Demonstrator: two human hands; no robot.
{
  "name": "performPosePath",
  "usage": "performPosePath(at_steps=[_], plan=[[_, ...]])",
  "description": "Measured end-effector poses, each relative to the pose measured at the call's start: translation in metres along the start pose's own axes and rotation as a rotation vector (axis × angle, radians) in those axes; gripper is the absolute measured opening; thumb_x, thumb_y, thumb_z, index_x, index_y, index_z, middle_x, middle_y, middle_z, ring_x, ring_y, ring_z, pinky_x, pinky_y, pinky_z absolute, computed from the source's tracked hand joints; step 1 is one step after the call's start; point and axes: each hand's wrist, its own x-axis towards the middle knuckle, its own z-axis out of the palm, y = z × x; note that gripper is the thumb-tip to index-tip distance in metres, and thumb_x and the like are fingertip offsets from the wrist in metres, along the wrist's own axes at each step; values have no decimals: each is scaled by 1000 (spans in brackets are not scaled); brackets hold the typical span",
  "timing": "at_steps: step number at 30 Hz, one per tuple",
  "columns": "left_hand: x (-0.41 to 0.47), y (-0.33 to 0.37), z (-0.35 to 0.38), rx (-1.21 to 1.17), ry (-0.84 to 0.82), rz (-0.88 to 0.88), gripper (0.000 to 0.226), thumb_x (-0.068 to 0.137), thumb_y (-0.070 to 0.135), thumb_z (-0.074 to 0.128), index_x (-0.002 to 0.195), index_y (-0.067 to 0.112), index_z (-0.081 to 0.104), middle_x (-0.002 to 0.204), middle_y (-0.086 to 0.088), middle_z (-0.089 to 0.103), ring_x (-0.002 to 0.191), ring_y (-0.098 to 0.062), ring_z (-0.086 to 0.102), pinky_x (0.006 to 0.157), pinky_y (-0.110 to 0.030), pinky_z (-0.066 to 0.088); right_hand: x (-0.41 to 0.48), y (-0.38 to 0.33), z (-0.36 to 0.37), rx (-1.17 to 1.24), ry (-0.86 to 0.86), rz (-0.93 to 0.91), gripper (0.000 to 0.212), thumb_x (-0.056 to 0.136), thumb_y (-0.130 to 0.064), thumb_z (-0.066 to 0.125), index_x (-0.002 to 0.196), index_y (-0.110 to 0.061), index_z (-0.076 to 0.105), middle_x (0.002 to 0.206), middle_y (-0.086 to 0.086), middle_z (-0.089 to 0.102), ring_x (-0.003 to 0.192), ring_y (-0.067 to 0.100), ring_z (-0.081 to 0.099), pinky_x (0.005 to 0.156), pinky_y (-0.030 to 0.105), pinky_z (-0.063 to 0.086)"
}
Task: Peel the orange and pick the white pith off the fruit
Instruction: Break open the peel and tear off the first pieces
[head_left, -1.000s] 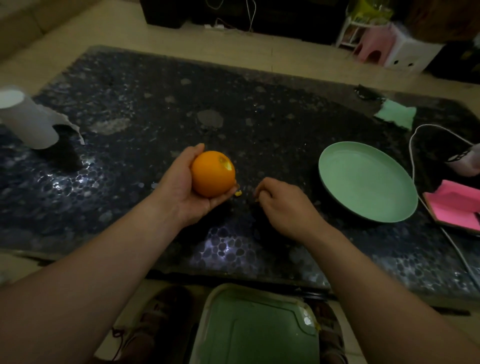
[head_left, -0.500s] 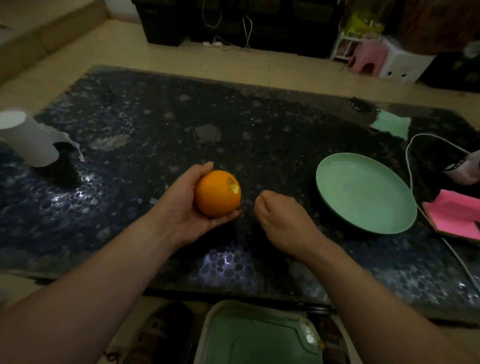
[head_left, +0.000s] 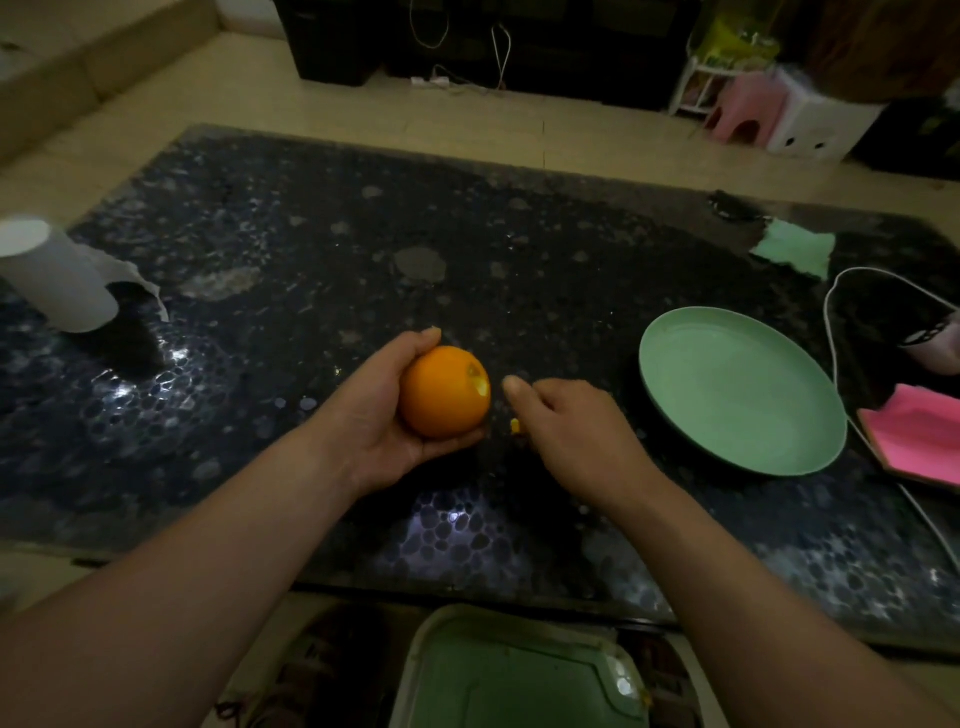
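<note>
Compared with the frame half a second earlier, the right hand (head_left: 576, 436), then a closed fist, is now seen with its thumb stretched left toward the fruit. Its fingers are curled under. A small yellow-orange scrap of peel (head_left: 514, 426), not visible then, is noted just at those fingertips. Whether it is pinched or lies on the surface cannot be told. The left hand (head_left: 374, 415) and the fruit are placed much as before.

- Dark glossy pebble-patterned table (head_left: 260, 291): spans the view.
- Round pale-green plate (head_left: 737, 395): set on the table to the right, apart from the hands. Only its own green surface is seen inside the rim.
- Square green bin with a white rim (head_left: 519, 686): seen below the near table edge, between the forearms. Its contents cannot be made out.
- Smooth round orange (head_left: 441, 400): cupped in the left hand at mid-table, with fingers and thumb curled round it. A small nick in its peel is turned toward the right hand.
</note>
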Motion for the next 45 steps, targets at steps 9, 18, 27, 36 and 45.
performPosePath(at_steps=[9,18,27,36,45], plan=[[-10,-1,1,201,-61,-30,47,95,43,72,134,19,62,128,-20,72,102,-39,77,85,-55,64,-1,0,-12,302,-185,-87,16,103,-43,63,117,-36,69,99,-8,75,87,8,74,80,39,64],[-17,-8,16,465,44,118,43,95,55,67,121,22,67,116,-12,74,88,-27,76,64,-39,61,-10,-7,-8,127,-127,-129,8,100,-33,60,103,-25,63,81,-1,74,71,14,71,70,47,61],[-17,-11,19,465,75,139,39,98,54,63,117,20,66,110,-11,73,82,-25,73,64,-38,61,-13,-8,4,218,-50,-100,4,97,-27,62,95,-23,62,76,2,71,67,18,70,63,43,57],[-17,-2,11,381,26,63,53,89,64,71,122,24,67,114,-13,78,87,-29,77,60,-37,60,-13,-7,-7,258,-189,-123,19,111,-38,48,108,-23,60,83,-2,72,67,4,68,58,18,50],[-21,-18,21,481,105,166,35,98,55,63,105,21,66,96,-8,71,70,-22,71,56,-34,58,-13,-3,5,75,-77,-160,10,100,-28,54,92,-22,56,76,-2,65,60,7,61,47,22,43]])
